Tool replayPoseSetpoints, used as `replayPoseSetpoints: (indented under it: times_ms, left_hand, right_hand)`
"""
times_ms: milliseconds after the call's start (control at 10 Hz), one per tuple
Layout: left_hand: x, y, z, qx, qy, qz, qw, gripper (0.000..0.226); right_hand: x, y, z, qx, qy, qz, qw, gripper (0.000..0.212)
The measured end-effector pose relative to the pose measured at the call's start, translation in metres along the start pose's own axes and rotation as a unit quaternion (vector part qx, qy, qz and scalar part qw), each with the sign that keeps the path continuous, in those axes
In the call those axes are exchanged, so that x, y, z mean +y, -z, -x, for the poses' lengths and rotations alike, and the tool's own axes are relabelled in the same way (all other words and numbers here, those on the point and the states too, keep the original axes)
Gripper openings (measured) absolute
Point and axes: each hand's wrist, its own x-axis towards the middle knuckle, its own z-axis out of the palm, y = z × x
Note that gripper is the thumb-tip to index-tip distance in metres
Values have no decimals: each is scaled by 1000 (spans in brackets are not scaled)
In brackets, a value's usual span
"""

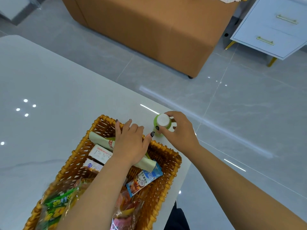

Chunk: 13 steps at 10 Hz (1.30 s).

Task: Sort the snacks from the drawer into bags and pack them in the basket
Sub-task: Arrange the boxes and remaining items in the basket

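The right hand (178, 130) is gripping a small green bottle (162, 124) with curled fingers, standing on the white bench (49, 80) just right of the wicker basket (167, 165). The left hand (131, 141), fingers straight and relaxed, is resting over the basket's far rim, above a rolled pale-green packet (147, 161) among the snacks.

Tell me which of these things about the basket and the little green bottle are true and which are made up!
1. The right hand grips the green bottle. True.
2. The bottle stands inside the basket. False: it stands on the white table, beside the basket.
3. The left hand rests at the basket's far end. True.
4. The basket holds nothing. False: snack packets lie in it, such as the blue packet.
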Motion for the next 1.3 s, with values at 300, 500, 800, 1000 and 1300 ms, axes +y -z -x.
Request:
replayPoseSetpoints:
  times_ms: [300,500,800,1000,1300]
  left_hand:
    - [1,0,0,1,2,1,1000,59]
    - [-14,1,2,4,-24,79,997,53]
    - [-92,1,60,102,-8,239,966,59]
    - [-165,-27,106,34,25,225,973,62]
    - [-218,-33,149,-20,103,383,918,58]
  right_hand:
    - [-5,-2,0,-26,13,4,1000,52]
    - [-13,12,9,-20,-3,5,1000,63]
    - [-28,-24,83,168,-115,-29,979,59]
    - [-44,-91,176,229,-221,-33,947,56]
    - [-79,-159,267,206,-412,-56,886,24]
